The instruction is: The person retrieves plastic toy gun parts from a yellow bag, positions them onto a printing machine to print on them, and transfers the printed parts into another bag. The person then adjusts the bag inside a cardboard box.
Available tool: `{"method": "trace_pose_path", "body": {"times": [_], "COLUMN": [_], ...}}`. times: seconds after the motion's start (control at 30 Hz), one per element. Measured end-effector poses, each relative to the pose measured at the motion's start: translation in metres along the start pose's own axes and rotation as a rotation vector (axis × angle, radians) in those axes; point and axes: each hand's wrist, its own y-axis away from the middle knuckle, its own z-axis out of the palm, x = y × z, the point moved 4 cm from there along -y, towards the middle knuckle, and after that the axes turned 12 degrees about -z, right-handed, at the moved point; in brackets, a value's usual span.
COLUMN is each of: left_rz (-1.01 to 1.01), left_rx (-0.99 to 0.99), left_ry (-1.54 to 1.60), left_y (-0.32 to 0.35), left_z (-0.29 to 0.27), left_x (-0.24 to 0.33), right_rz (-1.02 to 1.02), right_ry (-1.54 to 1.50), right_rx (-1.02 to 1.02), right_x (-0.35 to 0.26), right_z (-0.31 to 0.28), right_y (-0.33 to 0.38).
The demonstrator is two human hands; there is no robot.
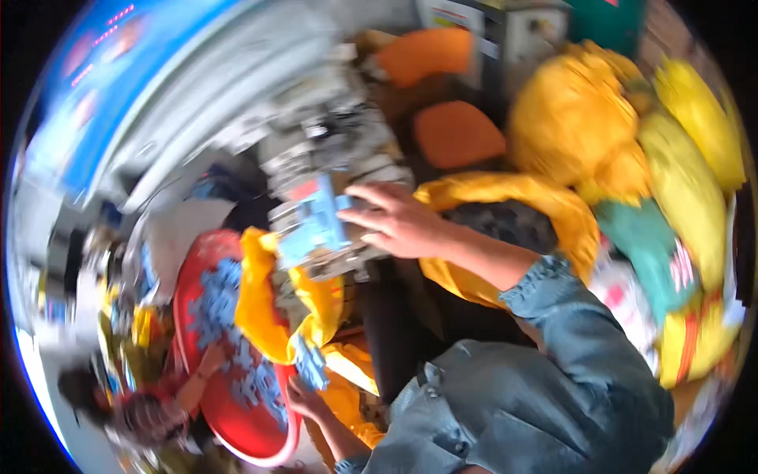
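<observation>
My right hand [407, 223] reaches over a cluttered grey work surface. Its fingers are stretched out and apart, their tips beside light-blue plastic parts [320, 223]; blur hides whether they touch. Low on the left, my left hand [306, 397] is at the rim of a big red tub [245, 444]. A small bunch of blue plastic pieces [310, 363] sticks up from its fingers, which are partly hidden. Many similar blue pieces [213, 304] lie in the tub. A yellow bag [263, 316] hangs between the tub and the work surface.
Across the tub, another person's hand [212, 359] reaches into the blue pieces. An open orange-yellow sack [588, 237] with dark contents stands under my right forearm. Full sacks [572, 114] crowd the right side, and an orange chair [458, 134] stands beyond the work surface.
</observation>
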Motion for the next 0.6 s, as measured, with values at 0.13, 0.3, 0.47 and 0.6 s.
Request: {"method": "trace_pose_path", "body": {"times": [0.13, 0.3, 0.47, 0.6], "left_rz": [0.209, 0.553, 0.475, 0.116], "left_rx": [0.035, -0.116, -0.225, -0.276], "left_ry": [-0.625, -0.953, -0.814, -0.614], "left_y": [0.002, -0.019, -0.034, -0.026], "left_z": [-0.024, -0.014, 0.028, 0.044], "left_x": [-0.054, -0.072, -0.059, -0.053], "right_rz": [0.307, 0.794, 1.772, 1.647], "right_ry": [-0.115, -0.09, -0.037, 0.412], "right_rx": [0.091, 0.178, -0.265, -0.734], "right_x": [-0.022, -0.001, 0.059, 0.102], "right_z": [-0.013, -0.012, -0.016, -0.04], "right_y": [0.119, 0.297, 0.532, 0.628]}}
